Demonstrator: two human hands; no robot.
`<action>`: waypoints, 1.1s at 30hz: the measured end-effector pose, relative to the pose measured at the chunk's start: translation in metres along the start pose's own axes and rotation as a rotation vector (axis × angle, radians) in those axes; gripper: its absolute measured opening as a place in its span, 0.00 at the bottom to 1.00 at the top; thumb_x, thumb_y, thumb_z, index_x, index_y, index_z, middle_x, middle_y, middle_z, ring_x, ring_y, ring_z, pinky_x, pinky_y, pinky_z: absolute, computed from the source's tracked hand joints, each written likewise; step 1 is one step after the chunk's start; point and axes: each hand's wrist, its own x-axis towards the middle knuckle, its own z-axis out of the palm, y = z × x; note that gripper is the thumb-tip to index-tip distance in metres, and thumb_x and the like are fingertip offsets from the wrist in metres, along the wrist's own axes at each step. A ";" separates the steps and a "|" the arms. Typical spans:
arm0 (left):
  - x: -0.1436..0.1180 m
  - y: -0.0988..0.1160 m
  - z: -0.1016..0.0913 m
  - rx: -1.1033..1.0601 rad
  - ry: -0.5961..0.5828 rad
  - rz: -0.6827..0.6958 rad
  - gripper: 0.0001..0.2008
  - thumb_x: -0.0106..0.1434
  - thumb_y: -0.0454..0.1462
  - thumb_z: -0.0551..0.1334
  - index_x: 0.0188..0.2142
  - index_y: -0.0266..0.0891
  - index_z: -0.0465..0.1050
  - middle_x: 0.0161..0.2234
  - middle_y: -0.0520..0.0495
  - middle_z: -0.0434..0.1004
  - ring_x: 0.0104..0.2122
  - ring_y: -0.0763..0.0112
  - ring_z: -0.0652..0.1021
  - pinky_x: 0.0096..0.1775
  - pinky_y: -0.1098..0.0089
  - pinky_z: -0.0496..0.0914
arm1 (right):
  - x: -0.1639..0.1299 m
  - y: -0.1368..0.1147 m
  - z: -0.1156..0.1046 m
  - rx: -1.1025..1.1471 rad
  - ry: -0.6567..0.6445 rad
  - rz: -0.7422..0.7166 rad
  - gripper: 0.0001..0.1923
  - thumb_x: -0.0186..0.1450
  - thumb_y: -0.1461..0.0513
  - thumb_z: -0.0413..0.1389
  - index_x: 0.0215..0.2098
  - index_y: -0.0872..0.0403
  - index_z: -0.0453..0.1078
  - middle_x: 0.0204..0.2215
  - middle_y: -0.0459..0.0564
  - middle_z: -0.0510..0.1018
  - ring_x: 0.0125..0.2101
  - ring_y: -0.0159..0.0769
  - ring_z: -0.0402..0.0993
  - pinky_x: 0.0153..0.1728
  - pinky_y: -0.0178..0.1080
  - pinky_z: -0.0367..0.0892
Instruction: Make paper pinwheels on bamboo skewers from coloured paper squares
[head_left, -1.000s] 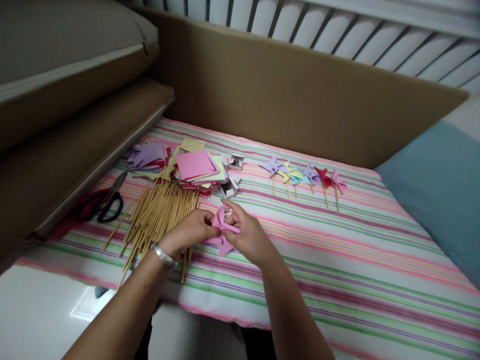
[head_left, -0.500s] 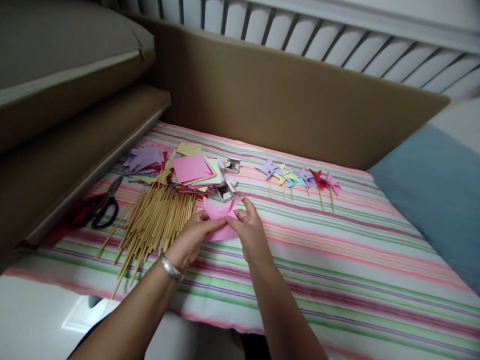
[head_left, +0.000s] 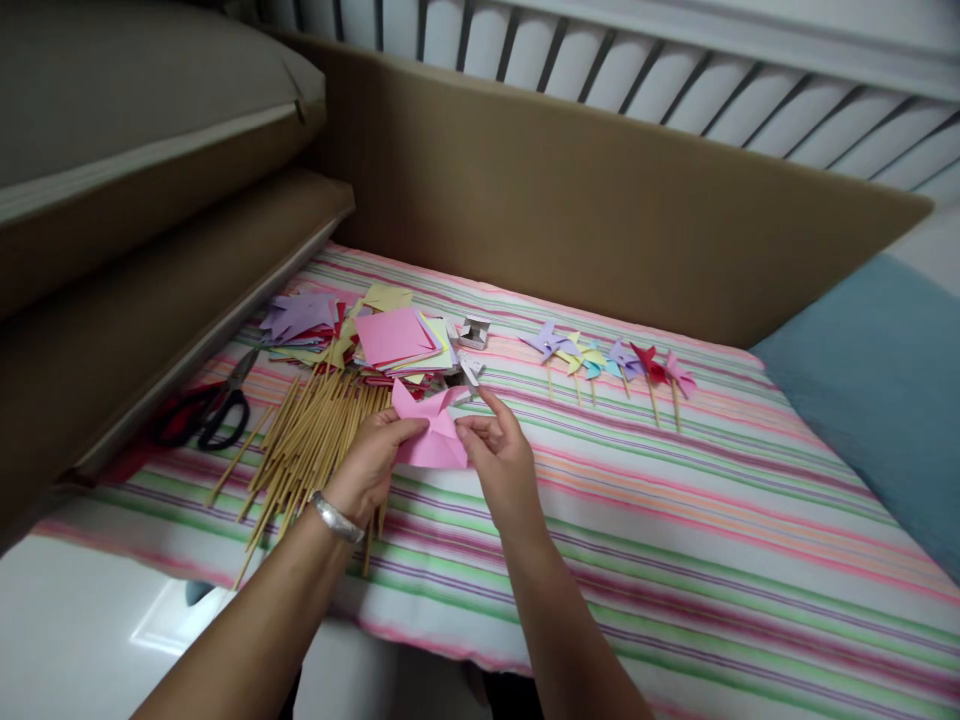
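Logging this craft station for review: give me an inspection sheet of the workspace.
Surface: striped cloth, flat.
Job's things: pink paper, partly folded, held above the cloth by both hands.
Clutter: wooden sticks in a loose pile; coloured paper stack; scissors; row of finished pinwheels.
Hands: left hand and right hand each pinch one side of the paper.
Cables: nothing seen.
Surroundings: cardboard panel behind; blue cushion to the right.

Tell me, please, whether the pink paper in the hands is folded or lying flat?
Partly folded: the pink paper has flaps bent toward its middle, and left hand and right hand pinch it above the striped cloth.
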 end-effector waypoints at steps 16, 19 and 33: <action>0.004 0.017 -0.014 0.040 0.022 0.051 0.10 0.40 0.32 0.69 0.26 0.32 0.76 0.21 0.49 0.78 0.19 0.75 0.73 0.26 0.74 0.66 | -0.006 0.005 0.007 -0.255 -0.173 -0.238 0.19 0.59 0.66 0.53 0.48 0.47 0.70 0.32 0.45 0.76 0.31 0.32 0.72 0.36 0.35 0.69; 0.005 0.019 -0.015 0.036 0.028 0.050 0.09 0.39 0.32 0.69 0.25 0.33 0.75 0.20 0.50 0.77 0.19 0.75 0.73 0.25 0.75 0.65 | -0.006 0.006 0.003 -0.311 -0.200 -0.293 0.19 0.60 0.67 0.52 0.47 0.47 0.70 0.36 0.46 0.76 0.34 0.32 0.72 0.39 0.35 0.69; 0.007 0.018 -0.018 0.022 -0.003 0.018 0.05 0.41 0.31 0.68 0.19 0.34 0.73 0.16 0.52 0.73 0.16 0.78 0.70 0.21 0.76 0.63 | -0.004 0.005 -0.004 -0.406 -0.371 -0.396 0.15 0.61 0.68 0.51 0.42 0.47 0.72 0.38 0.47 0.74 0.41 0.34 0.71 0.43 0.38 0.66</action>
